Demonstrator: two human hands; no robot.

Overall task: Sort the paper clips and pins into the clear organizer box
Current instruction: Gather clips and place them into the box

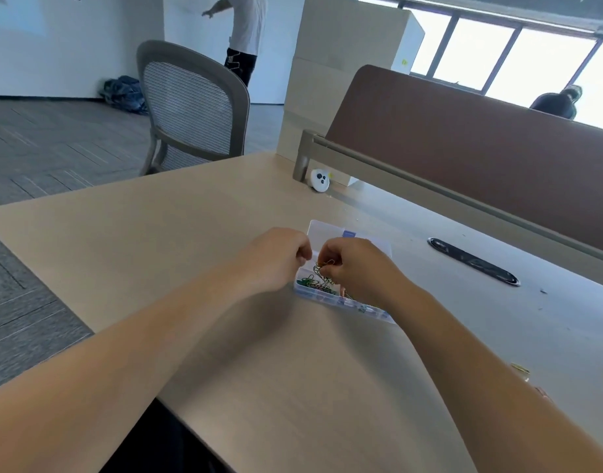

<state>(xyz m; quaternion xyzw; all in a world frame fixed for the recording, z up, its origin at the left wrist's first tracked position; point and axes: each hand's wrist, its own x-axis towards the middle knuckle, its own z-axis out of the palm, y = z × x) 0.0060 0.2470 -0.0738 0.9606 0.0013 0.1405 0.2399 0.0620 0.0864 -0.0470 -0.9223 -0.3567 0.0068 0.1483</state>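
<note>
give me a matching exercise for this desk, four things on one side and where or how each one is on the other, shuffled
Things
1. clear organizer box
2. white round gadget
3. black oval slot
4. mesh chair

Places or states
a. at the foot of the divider leg
b. on the floor beyond the far edge of the table
c. open, with coloured paper clips in it
d. set into the table, right of the box

Pairs: 1-c, 2-a, 3-d, 4-b
</note>
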